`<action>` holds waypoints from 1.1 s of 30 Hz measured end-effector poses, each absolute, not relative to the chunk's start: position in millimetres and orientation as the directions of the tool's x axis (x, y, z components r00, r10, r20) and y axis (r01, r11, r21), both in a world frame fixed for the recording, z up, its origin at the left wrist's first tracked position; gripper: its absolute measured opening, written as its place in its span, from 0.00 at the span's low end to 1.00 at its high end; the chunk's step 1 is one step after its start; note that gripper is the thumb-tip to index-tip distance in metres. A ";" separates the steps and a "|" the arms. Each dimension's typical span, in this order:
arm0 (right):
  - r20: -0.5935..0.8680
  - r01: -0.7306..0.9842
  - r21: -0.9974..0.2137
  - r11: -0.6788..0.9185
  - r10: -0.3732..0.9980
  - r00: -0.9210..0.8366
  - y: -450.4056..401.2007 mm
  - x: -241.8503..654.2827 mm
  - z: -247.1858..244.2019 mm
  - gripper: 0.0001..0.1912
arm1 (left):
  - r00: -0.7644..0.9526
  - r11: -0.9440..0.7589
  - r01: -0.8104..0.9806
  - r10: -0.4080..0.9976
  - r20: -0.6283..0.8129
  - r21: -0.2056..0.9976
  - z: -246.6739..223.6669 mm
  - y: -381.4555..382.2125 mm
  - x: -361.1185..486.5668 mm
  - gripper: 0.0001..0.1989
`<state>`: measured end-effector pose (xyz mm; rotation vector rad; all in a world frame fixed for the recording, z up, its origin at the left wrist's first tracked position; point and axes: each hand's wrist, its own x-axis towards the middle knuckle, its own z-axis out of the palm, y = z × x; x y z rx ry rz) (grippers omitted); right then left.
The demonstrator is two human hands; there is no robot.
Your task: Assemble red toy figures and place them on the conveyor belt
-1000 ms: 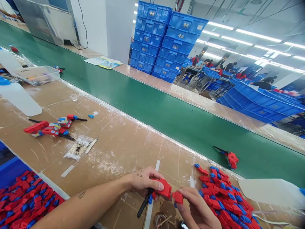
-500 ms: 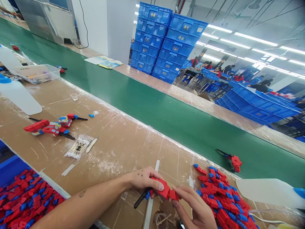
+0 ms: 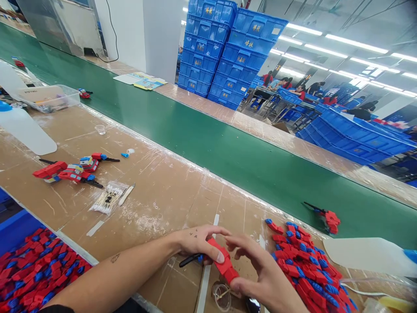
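Note:
My left hand point(image 3: 198, 244) is closed around a red block-shaped part point(image 3: 224, 264) with a black rod point(image 3: 189, 261) sticking out to the left. My right hand point(image 3: 257, 269) has its fingers spread, and its thumb touches the lower end of the red part. Below the part, a small clear cup point(image 3: 221, 296) with a stick in it stands on the table. Just right of my right hand lies a pile of red and blue pieces point(image 3: 309, 265).
A green conveyor point(image 3: 182, 126) crosses behind the brown table point(image 3: 176, 187), carrying a red part point(image 3: 331, 221). Assembled red parts point(image 3: 74, 172) and a cotton swab bag point(image 3: 109, 198) lie left. A bin of red pieces point(image 3: 42, 265) fills the lower left; a white bottle point(image 3: 368, 256) lies right.
My right hand has opened, its fingers lifting off the red part. The red part has turned to point more downward. The part on the conveyor appears slightly farther right.

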<state>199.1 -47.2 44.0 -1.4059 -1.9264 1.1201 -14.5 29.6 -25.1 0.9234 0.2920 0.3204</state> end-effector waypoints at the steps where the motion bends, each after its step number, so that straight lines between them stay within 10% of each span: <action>1: -0.154 0.512 -0.856 0.070 0.911 -0.382 -39.9 198.1 47.1 0.36 | 0.921 0.571 -0.162 0.380 -0.084 0.805 -23.9 29.7 -15.0 0.38; 8: -0.327 0.227 -0.945 -0.235 0.650 -0.686 7.1 185.6 46.9 0.44 | 0.975 0.764 -0.061 0.184 -0.126 0.642 -24.4 32.6 -16.4 0.28; 16: -0.272 -0.237 -0.844 -0.482 0.765 -0.584 2.1 179.3 34.0 0.42 | 0.996 0.883 -0.053 0.078 -0.034 0.467 -52.7 43.4 -12.5 0.37; 33: -0.228 -0.457 -0.833 -0.311 0.946 -0.229 -29.6 182.4 55.4 0.40 | 0.837 0.760 -0.364 0.521 -0.168 0.538 -43.2 42.4 -16.9 0.36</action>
